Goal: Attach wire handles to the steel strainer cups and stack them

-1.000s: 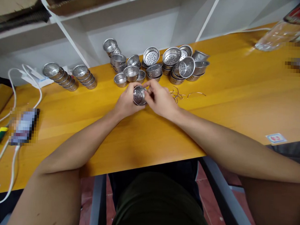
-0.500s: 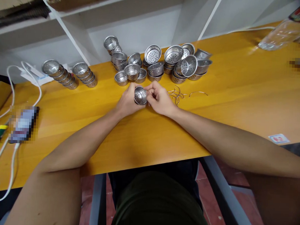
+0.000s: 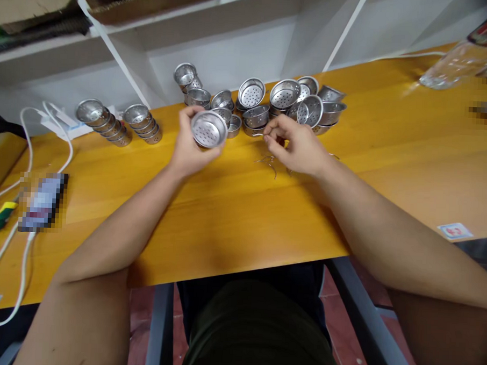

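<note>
My left hand (image 3: 187,148) is closed round a small perforated steel strainer cup (image 3: 208,129), held up above the yellow table (image 3: 234,209) with its open side facing me. My right hand (image 3: 297,144) hovers to the right with its fingertips pinched together over a few thin wire handles (image 3: 271,161) lying on the wood. What the pinch holds is too small to make out. Just behind both hands is a loose pile of the same strainer cups (image 3: 271,103).
Two short rows of nested cups (image 3: 117,123) lie at the back left. A white cable (image 3: 7,237) and a blurred flat object (image 3: 43,202) sit at the left. A clear plastic bottle (image 3: 454,65) lies at the back right. White shelving (image 3: 217,36) rises behind the table.
The hands have parted: my left hand lifted the cup up and leftward and turned its opening toward me, while my right hand let go and moved right over the wires.
</note>
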{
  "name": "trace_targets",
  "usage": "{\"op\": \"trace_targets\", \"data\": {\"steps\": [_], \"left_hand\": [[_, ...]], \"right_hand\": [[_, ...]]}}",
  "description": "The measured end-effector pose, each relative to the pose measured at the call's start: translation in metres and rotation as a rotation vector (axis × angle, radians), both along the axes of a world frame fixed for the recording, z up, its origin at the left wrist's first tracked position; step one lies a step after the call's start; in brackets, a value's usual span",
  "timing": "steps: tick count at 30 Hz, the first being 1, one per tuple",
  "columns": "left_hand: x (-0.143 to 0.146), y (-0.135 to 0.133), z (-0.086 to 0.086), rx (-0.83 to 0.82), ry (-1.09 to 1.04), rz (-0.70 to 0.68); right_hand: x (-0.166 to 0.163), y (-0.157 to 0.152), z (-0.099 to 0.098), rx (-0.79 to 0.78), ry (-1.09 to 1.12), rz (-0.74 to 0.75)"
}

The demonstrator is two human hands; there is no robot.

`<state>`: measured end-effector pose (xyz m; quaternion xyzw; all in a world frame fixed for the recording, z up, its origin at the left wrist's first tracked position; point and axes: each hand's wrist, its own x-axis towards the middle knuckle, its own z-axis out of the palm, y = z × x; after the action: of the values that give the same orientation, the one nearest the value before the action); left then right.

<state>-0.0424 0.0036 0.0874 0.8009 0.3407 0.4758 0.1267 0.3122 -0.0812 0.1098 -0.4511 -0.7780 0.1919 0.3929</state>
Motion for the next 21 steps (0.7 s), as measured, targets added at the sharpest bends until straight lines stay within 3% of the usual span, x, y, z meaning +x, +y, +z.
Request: {"op": "trace_targets", "data": {"steps": [2,4,8,12,17,21], "left_hand": [[-0.034,0.022,0.027,0.033,-0.047,0.11],[-0.072,0.037,0.057,0.062,-0.095,0.318],[-0.126,0.039,0.097,-0.08,0.043,0.731],[-0.131,0.027,0.1,-0.222,0.022,0.838],[-0.116,0.023,0.091,-0.289,0.01,0.787],[-0.121,0.028,0.088,-0.271,0.042,0.777]], "right_hand": [[0.013,0.005,0.003,-0.014,-0.144,0.036],[0.018,0.01,0.0,-0.021,-0.234,0.06],[0.014,0.014,-0.01,-0.052,-0.271,0.066],[0.013,0.015,-0.015,-0.034,-0.243,0.045],[0.011,0.014,-0.016,-0.035,-0.236,0.06],[0.009,0.014,-0.017,-0.055,-0.21,0.083]]}}
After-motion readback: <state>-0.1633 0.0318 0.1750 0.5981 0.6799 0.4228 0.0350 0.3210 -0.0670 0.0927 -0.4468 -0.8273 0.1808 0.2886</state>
